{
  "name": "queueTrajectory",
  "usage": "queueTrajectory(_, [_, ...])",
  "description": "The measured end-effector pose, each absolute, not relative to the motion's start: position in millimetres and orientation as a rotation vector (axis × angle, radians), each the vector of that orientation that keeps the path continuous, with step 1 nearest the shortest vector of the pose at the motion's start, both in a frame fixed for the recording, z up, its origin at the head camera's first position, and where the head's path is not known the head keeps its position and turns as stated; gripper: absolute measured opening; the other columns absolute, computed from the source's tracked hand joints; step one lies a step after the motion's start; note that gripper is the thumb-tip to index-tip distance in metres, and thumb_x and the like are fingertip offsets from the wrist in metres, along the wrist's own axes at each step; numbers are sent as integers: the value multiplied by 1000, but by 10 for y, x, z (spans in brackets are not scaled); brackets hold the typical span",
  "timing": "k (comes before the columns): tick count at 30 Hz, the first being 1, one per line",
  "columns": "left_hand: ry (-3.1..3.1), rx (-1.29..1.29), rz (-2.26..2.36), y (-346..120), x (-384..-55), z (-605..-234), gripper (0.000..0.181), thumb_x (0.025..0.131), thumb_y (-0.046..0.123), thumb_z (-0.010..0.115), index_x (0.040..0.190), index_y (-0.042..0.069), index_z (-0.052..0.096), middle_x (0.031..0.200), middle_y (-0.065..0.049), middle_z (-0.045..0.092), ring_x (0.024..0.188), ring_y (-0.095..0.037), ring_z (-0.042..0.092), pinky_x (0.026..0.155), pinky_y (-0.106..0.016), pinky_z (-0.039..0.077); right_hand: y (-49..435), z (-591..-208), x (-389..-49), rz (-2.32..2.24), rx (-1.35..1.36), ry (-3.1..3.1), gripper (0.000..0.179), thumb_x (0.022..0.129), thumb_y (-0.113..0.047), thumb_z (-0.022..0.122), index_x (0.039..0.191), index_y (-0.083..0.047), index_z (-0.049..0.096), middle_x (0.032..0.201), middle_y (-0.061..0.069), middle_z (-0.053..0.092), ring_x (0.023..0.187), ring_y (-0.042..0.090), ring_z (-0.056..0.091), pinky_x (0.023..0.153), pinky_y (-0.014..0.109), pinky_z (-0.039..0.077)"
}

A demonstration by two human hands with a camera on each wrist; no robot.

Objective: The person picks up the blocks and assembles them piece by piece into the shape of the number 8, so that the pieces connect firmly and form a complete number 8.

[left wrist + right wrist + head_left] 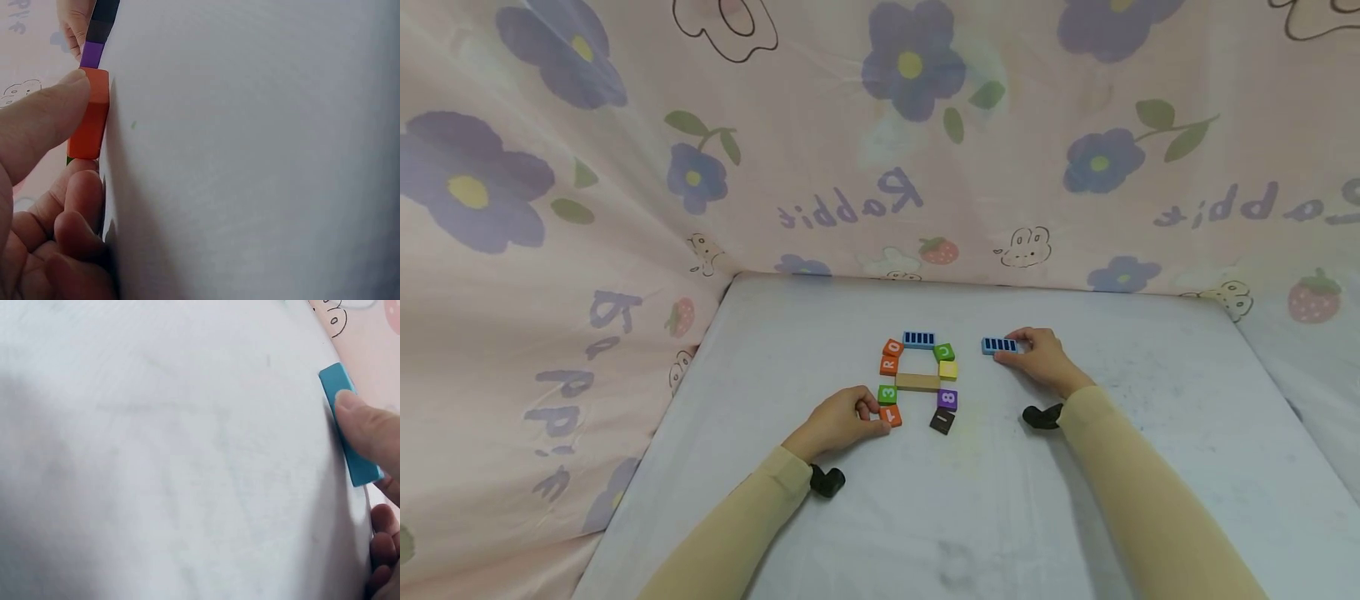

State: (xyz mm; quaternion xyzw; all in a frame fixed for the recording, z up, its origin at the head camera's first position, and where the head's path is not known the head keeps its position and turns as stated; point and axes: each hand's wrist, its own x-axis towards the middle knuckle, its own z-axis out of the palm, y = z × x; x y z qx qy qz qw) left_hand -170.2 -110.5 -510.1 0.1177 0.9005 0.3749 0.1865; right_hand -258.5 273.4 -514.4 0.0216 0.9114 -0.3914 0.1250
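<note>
In the head view, my left hand (838, 421) pinches an orange block (891, 416) between thumb and fingers at the lower left of a block figure on the table. The left wrist view shows the thumb on one edge of that orange block (89, 122) and a fingertip at the opposite end. To the right of the figure, my right hand (1043, 360) grips a light blue block (999, 346) with dark stripes by its right end. Seen from the right wrist, the thumb lies along the side of this blue block (349, 428).
The figure has another striped blue block (919, 339) on top and a plain wooden bar (917, 382) across the middle. Small coloured blocks form its sides, including a green one (887, 394), a yellow one (948, 370) and a black one (942, 421). Patterned cloth (850, 150) encloses the white table (1120, 525).
</note>
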Motion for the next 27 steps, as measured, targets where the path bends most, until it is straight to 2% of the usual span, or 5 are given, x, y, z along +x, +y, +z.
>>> queueTrajectory(5, [2523, 326, 1072, -1111, -1710, -5106, 36, 78, 46, 78, 94, 20, 60, 77, 3, 55, 68, -14, 49, 60, -30, 38, 2727, -5110, -2554, -1124, 63, 2649, 59, 86, -44, 71, 127, -7, 54, 142, 25, 30, 129, 41, 25, 107, 59, 17])
queueTrajectory(13, [2517, 335, 1082, -1127, -1712, -5113, 35, 78, 46, 78, 94, 20, 60, 77, 3, 56, 68, -14, 50, 61, -31, 39, 2760, -5128, -2451, -1008, 0, 2668, 63, 84, -53, 70, 125, -8, 54, 127, 15, 46, 107, 31, 42, 91, 48, 35])
queueTrajectory(18, [2514, 325, 1082, -1134, -1709, -5089, 36, 79, 44, 79, 94, 18, 61, 77, 2, 56, 68, -15, 49, 61, -31, 39, 2745, -5135, -2390, -999, -42, 2718, 59, 85, -54, 67, 121, -8, 57, 118, 13, 52, 99, 29, 47, 84, 42, 39])
queueTrajectory(27, [2511, 331, 1089, -1117, -1703, -5072, 37, 78, 45, 79, 94, 17, 60, 76, 3, 56, 67, -14, 49, 61, -31, 39, 2705, -5087, -2259, -916, -79, 2808, 49, 88, -44, 69, 118, -7, 59, 101, 10, 55, 89, 26, 49, 74, 37, 41])
